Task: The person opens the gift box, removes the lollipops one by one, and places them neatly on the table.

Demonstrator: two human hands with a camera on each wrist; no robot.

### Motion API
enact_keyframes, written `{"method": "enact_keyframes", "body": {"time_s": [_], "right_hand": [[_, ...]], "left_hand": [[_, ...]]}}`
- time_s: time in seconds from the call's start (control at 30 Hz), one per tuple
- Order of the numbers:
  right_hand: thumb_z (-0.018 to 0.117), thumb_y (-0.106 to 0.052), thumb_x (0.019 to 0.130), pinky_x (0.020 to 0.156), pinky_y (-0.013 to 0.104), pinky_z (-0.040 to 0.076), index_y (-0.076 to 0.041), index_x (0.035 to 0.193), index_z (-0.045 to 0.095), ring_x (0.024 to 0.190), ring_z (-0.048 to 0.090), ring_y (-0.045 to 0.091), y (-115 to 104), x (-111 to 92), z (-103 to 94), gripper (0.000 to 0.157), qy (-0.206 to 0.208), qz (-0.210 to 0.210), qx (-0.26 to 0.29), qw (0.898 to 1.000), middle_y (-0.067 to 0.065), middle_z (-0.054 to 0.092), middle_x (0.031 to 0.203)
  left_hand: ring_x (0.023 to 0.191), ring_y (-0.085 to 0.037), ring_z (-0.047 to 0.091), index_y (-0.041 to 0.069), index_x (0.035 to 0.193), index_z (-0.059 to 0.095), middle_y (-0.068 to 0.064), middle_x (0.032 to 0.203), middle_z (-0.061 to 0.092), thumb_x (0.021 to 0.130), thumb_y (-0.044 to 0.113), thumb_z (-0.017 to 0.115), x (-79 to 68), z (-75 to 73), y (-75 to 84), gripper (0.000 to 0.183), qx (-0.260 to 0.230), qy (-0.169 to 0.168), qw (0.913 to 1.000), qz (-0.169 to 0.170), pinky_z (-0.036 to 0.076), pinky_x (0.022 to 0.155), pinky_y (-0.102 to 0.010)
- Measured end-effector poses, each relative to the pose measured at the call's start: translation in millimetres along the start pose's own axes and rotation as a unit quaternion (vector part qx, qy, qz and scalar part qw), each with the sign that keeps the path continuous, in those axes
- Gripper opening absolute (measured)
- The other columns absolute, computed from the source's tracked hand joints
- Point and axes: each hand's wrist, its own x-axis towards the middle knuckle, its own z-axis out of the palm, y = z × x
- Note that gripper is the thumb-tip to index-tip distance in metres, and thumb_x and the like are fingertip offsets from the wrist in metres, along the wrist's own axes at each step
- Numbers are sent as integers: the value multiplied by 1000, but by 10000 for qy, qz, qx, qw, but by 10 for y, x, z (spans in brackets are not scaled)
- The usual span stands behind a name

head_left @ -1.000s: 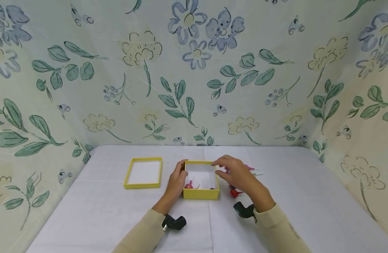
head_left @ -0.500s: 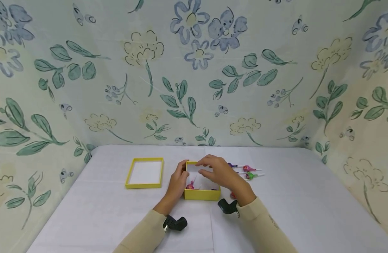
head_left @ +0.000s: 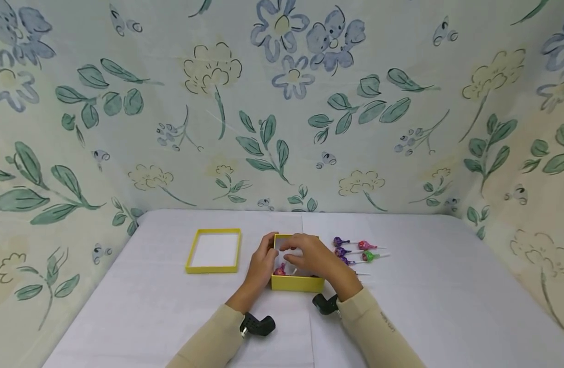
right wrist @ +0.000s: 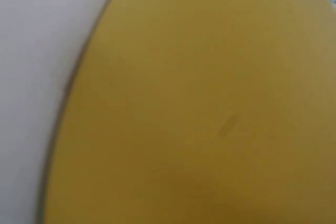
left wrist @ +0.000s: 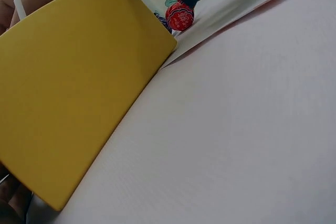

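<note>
A yellow box (head_left: 297, 284) with a white inside stands on the table, wall up close in the right wrist view. My left hand (head_left: 262, 263) grips its left wall, thumb at the rim and fingers around the back corner. Over the box, my right hand (head_left: 311, 255) reaches in with bent fingers, thumb and forefinger apart. Near its fingertips a pink-red lollipop (head_left: 280, 270) lies inside the box at the front left. A white stick (left wrist: 20, 8) shows by the right hand in the left wrist view. The hand covers much of the box's right inside.
Left of the box lies a square yellow-rimmed lid (head_left: 211, 269), white inside. On the right, purple (head_left: 339, 241), pink (head_left: 365, 245) and green (head_left: 369, 256) lollipops lie in rows. In the left wrist view a red lollipop (left wrist: 179, 16) sits past the box corner.
My right hand has moved left from the box's right rim and lowered into the box, uncovering lollipops on the right. My left hand keeps its grip on the box.
</note>
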Motion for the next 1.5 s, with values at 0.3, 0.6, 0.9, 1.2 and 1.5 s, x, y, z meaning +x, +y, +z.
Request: {"method": "enact_keyframes", "body": {"time_s": [0.3,0.6,0.9,1.2,1.5], "right_hand": [[69,-17,89,91,35,51,-14,109,71,101,63,17,-4,23,46,21,-241,-182,9,9995,-5,69,106],[73,-19,85,95,38,48,-15,108,73,107,61,16,-25,36,24,23,-679,-131,-162,9975,-7,69,107],[74,-27,84,93,41,47,-21,102,76,105,61,17,-52,27,28,20,-782,54,-521,9956,-9,71,103],[75,-30,83,96,45,37,-26,99,77,102,61,12,-23,3,70,17,-857,25,-812,9930,-16,71,98],[74,-28,84,90,41,35,-24,99,76,93,62,10,-27,-12,61,16,-886,57,-796,9929,-16,70,93]], "left_hand": [[128,-24,47,11,140,44,-10,142,49,93,12,37,6,-50,21,47,154,71,9998,-65,36,107,-46],[132,-26,43,12,140,44,-11,144,47,93,11,37,-7,-62,55,48,162,20,9998,-69,34,109,-47],[134,-23,41,12,140,44,-10,145,46,93,13,37,-5,-48,41,48,141,13,9998,-146,32,110,-45],[120,-24,50,11,140,45,-10,141,50,91,12,38,-22,-25,9,49,112,44,9999,-107,42,100,-45],[122,-25,49,9,140,45,-10,140,51,91,10,39,-16,0,11,49,58,54,10000,-18,40,101,-46]]}}
